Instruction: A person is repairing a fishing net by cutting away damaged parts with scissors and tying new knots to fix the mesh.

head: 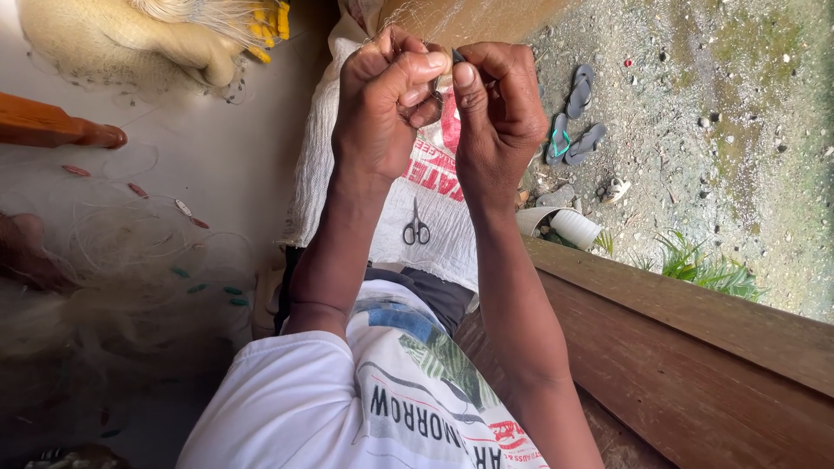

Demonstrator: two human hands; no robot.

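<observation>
Two hands are working close together at the top centre of the view. The left hand (382, 104) is curling into a near fist, its thumb lying across the bent fingers; what it is pinching cannot be made out beyond fine net strands. The right hand (495, 113) is also closing, thumb and forefinger pinching one small dark tool (458, 56), only its tip showing. The two hands are nearly touching at the fingertips.

Count, lap: one white woven sack (434, 221) is lying spread over the legs, and one pair of small scissors (416, 229) is resting on it, below the hands and apart from them.

Count, left side: one loose heap of pale fishing net (113, 252) is spreading over the floor, with several small red and green floats strung through it. One bundled net with yellow floats (261, 30) is sitting at the top left. One wooden piece (61, 126) is jutting in from the left edge.

Count, right side: three flip-flops (573, 122) are lying on the gravel ground (721, 130); one white cup (575, 227) is lying on its side near them. One wooden plank edge (686, 321) is running diagonally, bounding the right forearm closely.

Open room: the sack around the scissors is lying bare.
</observation>
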